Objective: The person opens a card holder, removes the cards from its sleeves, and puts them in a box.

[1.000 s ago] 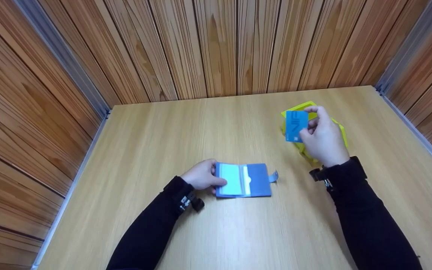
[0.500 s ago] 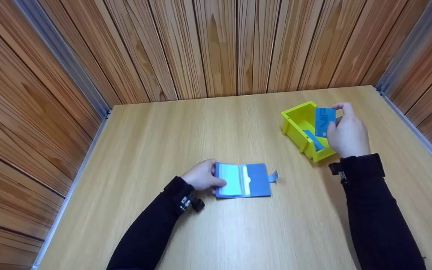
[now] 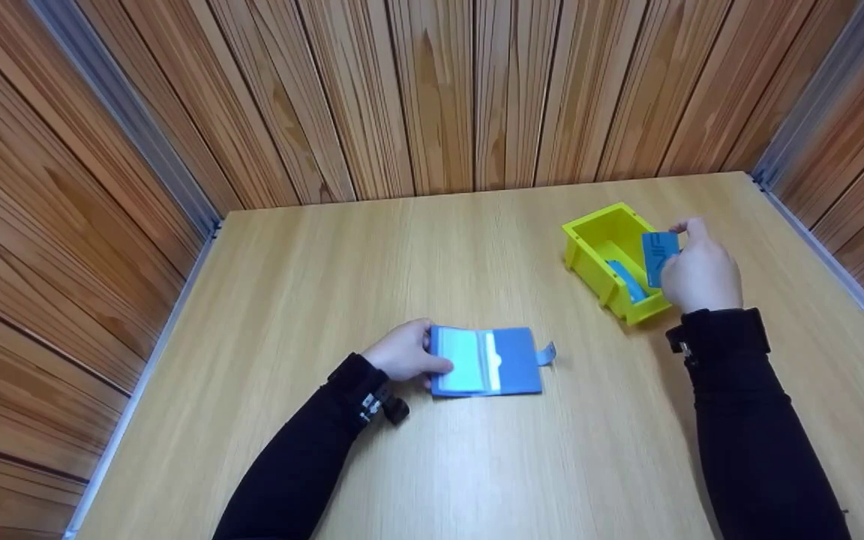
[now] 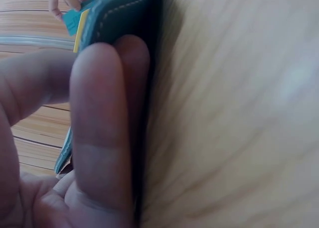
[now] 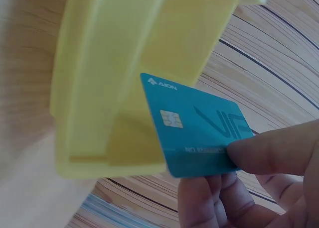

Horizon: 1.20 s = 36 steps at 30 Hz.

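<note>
An unfolded blue card wallet (image 3: 518, 367) lies on the table, its strap pointing right and light-coloured inner sleeves showing. My left hand (image 3: 403, 351) grips its left edge, thumb on top and fingers beneath; stitching on the wallet (image 4: 127, 14) shows in the left wrist view. Between thumb and fingers, my right hand (image 3: 702, 271) pinches a blue VIP card (image 3: 658, 255) by one end. In the right wrist view the card (image 5: 192, 131) shows a chip and lettering, and overlaps the yellow bin (image 5: 99, 88). Inside that bin lies another blue piece (image 3: 627, 281).
The yellow bin (image 3: 589, 274) stands toward the back right of the wooden table (image 3: 372, 262). Wood-panelled walls (image 3: 432, 97) rise behind and at both sides, with metal strips along the edges.
My right hand has carried the card to the right, from over the bin's left side to its right side, and slightly lower lately. The left hand and wallet have stayed put.
</note>
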Available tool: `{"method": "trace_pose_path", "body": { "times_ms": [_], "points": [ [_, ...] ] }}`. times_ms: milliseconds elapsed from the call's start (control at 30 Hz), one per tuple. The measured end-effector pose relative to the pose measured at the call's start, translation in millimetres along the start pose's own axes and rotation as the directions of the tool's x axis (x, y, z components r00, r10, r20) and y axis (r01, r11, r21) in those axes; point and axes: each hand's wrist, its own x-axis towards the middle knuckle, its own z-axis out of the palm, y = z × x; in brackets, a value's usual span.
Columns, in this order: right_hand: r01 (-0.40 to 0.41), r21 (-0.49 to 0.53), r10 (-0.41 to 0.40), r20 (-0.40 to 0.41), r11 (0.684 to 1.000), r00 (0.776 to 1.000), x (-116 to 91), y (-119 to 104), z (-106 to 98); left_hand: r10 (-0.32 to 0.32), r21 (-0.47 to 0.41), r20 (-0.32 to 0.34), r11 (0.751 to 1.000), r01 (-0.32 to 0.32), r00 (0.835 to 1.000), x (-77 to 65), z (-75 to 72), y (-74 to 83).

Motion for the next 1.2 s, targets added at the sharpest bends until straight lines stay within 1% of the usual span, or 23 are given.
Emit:
{"method": "trace_pose_path", "body": {
  "times_ms": [200, 300, 533, 633, 933, 1067, 1200],
  "points": [
    [-0.029, 0.035, 0.026, 0.085, 0.999, 0.996, 4, -1, 7, -0.010, 0.014, -0.004, 1.000, 0.011, 1.000, 0.1, -0.3, -0.5],
    [-0.028, 0.028, 0.025, 0.104, 0.999, 0.994, 5, -2, 10, -0.007, 0.012, -0.002, 1.000, 0.007, 1.000, 0.6, -0.6, -0.7],
    [-0.010, -0.026, 0.014, 0.144, 1.000, 0.989, 7, -3, 12, -0.011, -0.006, 0.007, 1.000, 0.011, 1.000, 0.7, -0.6, -0.8],
    [-0.016, -0.026, 0.020, 0.162, 1.000, 0.987, 7, -3, 12, -0.007, -0.002, 0.007, 1.000, 0.007, 1.000, 0.6, -0.4, -0.7],
    [0.006, -0.027, -0.002, 0.151, 1.000, 0.989, 6, -2, 12, 0.031, 0.020, 0.000, 0.999, -0.031, 1.000, 1.8, 0.1, -3.4],
    [0.013, -0.025, -0.009, 0.155, 1.000, 0.988, 5, -3, 11, 0.030, 0.013, -0.001, 0.999, -0.030, 1.000, 1.8, 0.1, -3.4],
    [0.003, -0.025, 0.001, 0.151, 1.000, 0.988, 3, -6, 10, 0.018, -0.003, 0.003, 1.000, -0.018, 1.000, 1.6, 0.0, -2.4]
  ]
}}
